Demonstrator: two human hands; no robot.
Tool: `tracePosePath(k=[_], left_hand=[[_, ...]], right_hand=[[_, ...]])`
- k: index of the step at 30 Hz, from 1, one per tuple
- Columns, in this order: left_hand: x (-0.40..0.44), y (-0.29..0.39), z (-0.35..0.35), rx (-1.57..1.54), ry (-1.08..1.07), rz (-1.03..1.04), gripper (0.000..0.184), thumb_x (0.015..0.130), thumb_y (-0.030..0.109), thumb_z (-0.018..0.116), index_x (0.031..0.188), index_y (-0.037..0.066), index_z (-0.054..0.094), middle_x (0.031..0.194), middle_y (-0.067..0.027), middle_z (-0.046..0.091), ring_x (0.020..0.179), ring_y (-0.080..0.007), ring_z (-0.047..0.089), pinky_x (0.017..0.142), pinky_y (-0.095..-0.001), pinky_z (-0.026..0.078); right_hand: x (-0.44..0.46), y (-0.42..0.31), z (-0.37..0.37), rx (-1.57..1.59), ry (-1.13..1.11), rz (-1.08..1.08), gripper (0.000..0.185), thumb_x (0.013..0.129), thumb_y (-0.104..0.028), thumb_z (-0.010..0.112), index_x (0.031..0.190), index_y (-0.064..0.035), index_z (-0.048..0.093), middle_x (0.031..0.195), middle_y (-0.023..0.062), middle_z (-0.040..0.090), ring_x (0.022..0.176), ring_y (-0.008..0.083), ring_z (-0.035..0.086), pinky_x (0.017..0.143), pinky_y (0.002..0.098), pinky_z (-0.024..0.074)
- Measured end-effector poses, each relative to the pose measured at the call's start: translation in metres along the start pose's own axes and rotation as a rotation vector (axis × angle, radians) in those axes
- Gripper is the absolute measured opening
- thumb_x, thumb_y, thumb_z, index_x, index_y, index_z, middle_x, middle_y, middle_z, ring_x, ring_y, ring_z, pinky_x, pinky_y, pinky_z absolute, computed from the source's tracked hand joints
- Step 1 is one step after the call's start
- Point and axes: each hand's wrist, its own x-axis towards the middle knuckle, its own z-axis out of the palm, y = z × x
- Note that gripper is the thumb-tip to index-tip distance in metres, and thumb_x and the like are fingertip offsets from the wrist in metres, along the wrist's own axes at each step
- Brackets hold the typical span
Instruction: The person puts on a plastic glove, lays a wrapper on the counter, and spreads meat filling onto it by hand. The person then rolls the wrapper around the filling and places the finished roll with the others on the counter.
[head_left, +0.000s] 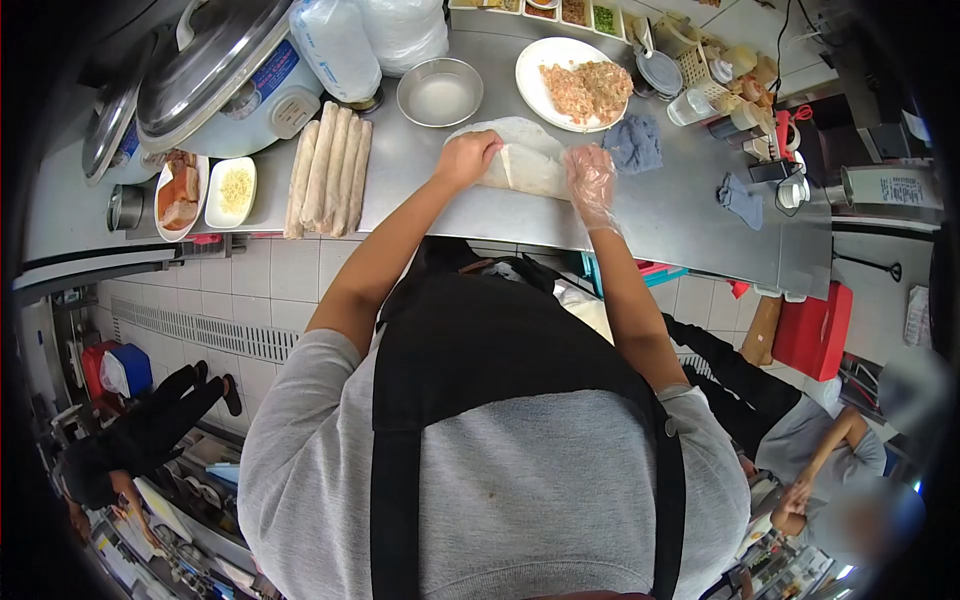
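A thin, pale spring roll wrapper (522, 165) lies on the steel counter, its near side folded over. My bare left hand (467, 160) pinches its left end between closed fingers. At its right end, my right hand (590, 172), in a clear plastic glove, has its fingers closed on the wrapper. Any filling under the fold is hidden. Just beyond it are a metal bowl (440, 93) and a white plate (532, 88) of minced meat mixture (585, 90). Several long, pale rolls (328, 172) are stacked to the left.
Dishes of meat (180, 192) and shredded pale food (236, 190) stand left, near large lidded cookers (225, 90). Blue cloths (634, 145) lie right. Bottles and baskets (697, 70) line the back right. Co-workers (140, 445) are behind on both sides.
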Motion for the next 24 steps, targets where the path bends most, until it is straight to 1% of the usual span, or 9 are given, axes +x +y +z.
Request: tracePosePath(k=[5,8,10,12,13,15,19,21,24], left_hand=[[0.011,-0.008,0.007,0.039,0.024,-0.129,0.012,0.09,0.022,0.059,0.093,0.011,0.064,0.084,-0.0098,0.068,0.078,-0.0307,0.065,0.065,-0.0422,0.051],[0.021,-0.012,0.011,0.049,0.04,-0.141,0.012,0.089,0.021,0.06,0.095,0.012,0.064,0.086,-0.0089,0.068,0.081,-0.0307,0.065,0.068,-0.0421,0.051],[0.023,-0.004,0.009,0.057,0.038,-0.135,0.012,0.088,0.019,0.061,0.097,0.012,0.064,0.088,-0.0082,0.067,0.083,-0.0308,0.064,0.071,-0.0418,0.051],[0.018,0.009,0.005,0.128,0.284,0.107,0.019,0.085,0.014,0.063,0.103,0.01,0.063,0.093,-0.0081,0.065,0.09,-0.0316,0.06,0.08,-0.0412,0.049],[0.013,0.011,0.004,0.129,0.286,0.11,0.019,0.085,0.014,0.063,0.103,0.01,0.063,0.093,-0.0081,0.065,0.09,-0.0316,0.06,0.08,-0.0412,0.049],[-0.001,0.016,0.005,0.06,0.2,0.136,0.03,0.082,0.009,0.064,0.111,0.009,0.058,0.096,-0.0087,0.063,0.094,-0.0318,0.057,0.087,-0.0407,0.046],[-0.022,0.014,0.012,0.032,0.091,0.197,0.041,0.079,0.01,0.065,0.118,0.011,0.053,0.093,-0.0123,0.063,0.092,-0.0308,0.06,0.083,-0.041,0.047],[-0.026,0.008,0.017,-0.059,-0.052,0.105,0.047,0.078,0.011,0.067,0.121,0.01,0.049,0.088,-0.0152,0.063,0.088,-0.0327,0.061,0.081,-0.0434,0.047],[-0.029,-0.001,0.021,-0.043,-0.149,0.044,0.054,0.077,0.013,0.068,0.125,0.011,0.045,0.085,-0.0165,0.064,0.086,-0.0346,0.062,0.079,-0.045,0.048]], right_hand=[[0.005,-0.034,-0.004,-0.016,0.139,0.011,0.024,0.078,-0.014,0.068,0.101,-0.0083,0.063,0.1,0.0144,0.061,0.094,0.0363,0.058,0.081,0.0462,0.0485],[-0.015,-0.031,0.009,-0.002,0.06,-0.1,0.023,0.079,-0.017,0.068,0.1,-0.0076,0.064,0.101,0.0154,0.061,0.095,0.0367,0.058,0.082,0.0471,0.0482],[-0.023,-0.032,0.011,0.187,-0.106,-0.1,0.023,0.079,-0.016,0.068,0.099,-0.0072,0.064,0.101,0.0146,0.061,0.094,0.0364,0.058,0.083,0.0472,0.0482],[-0.027,-0.034,0.01,0.176,-0.102,-0.08,0.022,0.079,-0.015,0.069,0.098,-0.0071,0.065,0.101,0.0148,0.061,0.095,0.0367,0.058,0.083,0.0471,0.0483],[-0.025,-0.036,0.01,0.164,-0.095,-0.053,0.021,0.078,-0.014,0.07,0.097,-0.0069,0.065,0.101,0.0149,0.062,0.096,0.0369,0.059,0.084,0.0469,0.0484],[-0.021,-0.038,0.01,0.174,-0.08,-0.073,0.022,0.078,-0.016,0.069,0.097,-0.007,0.065,0.1,0.0138,0.062,0.095,0.0362,0.059,0.083,0.0469,0.0479],[-0.016,-0.047,0.015,0.17,-0.077,-0.176,0.021,0.078,-0.018,0.069,0.096,-0.0077,0.066,0.097,0.0111,0.063,0.094,0.0339,0.059,0.085,0.0472,0.0462],[-0.017,-0.05,0.02,0.164,-0.093,-0.168,0.021,0.077,-0.018,0.069,0.095,-0.0082,0.066,0.096,0.0106,0.063,0.093,0.0331,0.06,0.085,0.0473,0.0456],[-0.018,-0.049,0.024,0.153,-0.174,-0.116,0.022,0.078,-0.02,0.069,0.097,-0.009,0.067,0.097,0.0111,0.064,0.094,0.0335,0.06,0.086,0.0474,0.0452]])
